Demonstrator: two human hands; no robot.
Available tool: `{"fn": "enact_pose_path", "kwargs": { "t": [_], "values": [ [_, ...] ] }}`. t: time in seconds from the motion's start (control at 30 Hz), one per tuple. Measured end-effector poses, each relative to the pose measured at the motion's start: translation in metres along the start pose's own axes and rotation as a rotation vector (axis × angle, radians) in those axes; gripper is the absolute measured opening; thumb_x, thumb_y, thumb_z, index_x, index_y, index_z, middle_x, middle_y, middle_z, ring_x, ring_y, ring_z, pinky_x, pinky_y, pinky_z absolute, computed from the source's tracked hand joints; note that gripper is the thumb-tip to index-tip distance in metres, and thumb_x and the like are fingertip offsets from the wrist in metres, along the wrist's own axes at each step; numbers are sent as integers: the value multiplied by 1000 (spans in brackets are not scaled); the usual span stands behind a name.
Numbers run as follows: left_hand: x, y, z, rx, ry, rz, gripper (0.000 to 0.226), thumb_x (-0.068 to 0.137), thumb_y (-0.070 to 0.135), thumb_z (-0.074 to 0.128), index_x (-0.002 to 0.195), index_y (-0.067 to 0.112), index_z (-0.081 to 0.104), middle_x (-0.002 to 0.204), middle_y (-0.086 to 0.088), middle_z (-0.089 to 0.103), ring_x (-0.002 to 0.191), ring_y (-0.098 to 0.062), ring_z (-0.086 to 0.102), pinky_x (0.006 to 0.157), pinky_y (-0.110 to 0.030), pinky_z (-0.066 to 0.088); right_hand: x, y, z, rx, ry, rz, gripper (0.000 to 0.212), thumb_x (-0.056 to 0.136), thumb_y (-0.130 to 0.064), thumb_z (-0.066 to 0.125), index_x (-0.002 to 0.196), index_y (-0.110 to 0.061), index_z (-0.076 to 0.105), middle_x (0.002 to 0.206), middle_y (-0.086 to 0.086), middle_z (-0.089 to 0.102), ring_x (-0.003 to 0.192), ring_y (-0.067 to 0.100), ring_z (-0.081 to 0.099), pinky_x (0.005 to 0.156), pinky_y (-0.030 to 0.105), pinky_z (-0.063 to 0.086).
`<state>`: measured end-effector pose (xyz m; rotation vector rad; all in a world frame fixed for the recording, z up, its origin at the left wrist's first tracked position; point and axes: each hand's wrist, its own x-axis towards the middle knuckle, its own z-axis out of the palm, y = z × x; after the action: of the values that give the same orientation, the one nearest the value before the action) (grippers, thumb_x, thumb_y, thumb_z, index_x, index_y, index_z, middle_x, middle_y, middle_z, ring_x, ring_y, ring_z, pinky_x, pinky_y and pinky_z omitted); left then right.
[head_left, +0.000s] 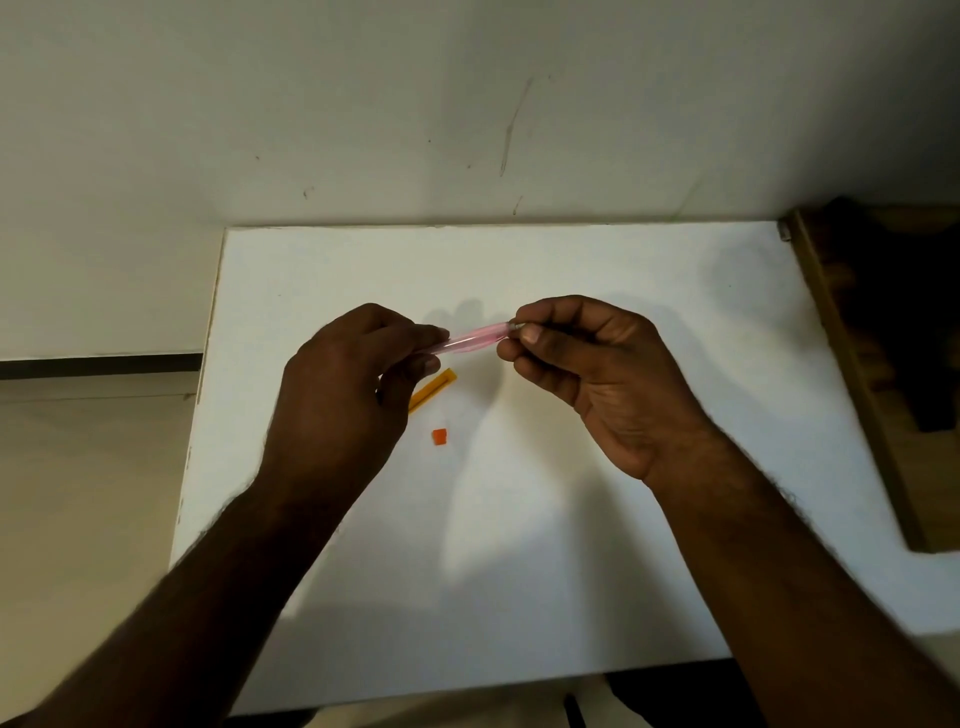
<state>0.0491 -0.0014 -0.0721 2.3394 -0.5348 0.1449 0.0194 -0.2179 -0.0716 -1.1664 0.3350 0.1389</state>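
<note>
A translucent pink pen barrel (470, 339) is held level above the white table (597, 571), between both hands. My left hand (345, 395) grips its left end with curled fingers. My right hand (587, 369) pinches the metal tip at the barrel's right end between thumb and forefinger. An orange-yellow pen cap (434, 389) lies on the table below the left hand's fingers, partly hidden by them. A small orange plug (440, 436) lies just in front of the cap.
The table stands against a scuffed white wall (467, 104). A dark wooden piece of furniture (883, 338) borders the table's right edge. Pale floor (88, 493) shows to the left of the table.
</note>
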Motion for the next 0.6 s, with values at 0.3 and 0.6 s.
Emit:
{"fn": "enact_pose_path", "kwargs": {
  "t": [0.3, 0.6],
  "values": [
    [0, 0, 0, 0, -4, 1, 20, 90, 10, 71, 109, 17, 77, 97, 2, 72, 87, -18, 66, 76, -38, 54, 1, 1, -2, 85, -27, 51, 16, 82, -3, 71, 97, -7, 76, 93, 11, 78, 90, 24, 77, 79, 25, 59],
    [0, -3, 1, 4, -11, 4, 19, 90, 11, 71, 108, 18, 77, 96, 2, 72, 87, -19, 67, 75, -39, 54, 0, 2, -2, -63, 7, 3, 17, 90, 5, 68, 97, -7, 76, 90, 10, 78, 88, 23, 77, 79, 26, 59]
  ]
}}
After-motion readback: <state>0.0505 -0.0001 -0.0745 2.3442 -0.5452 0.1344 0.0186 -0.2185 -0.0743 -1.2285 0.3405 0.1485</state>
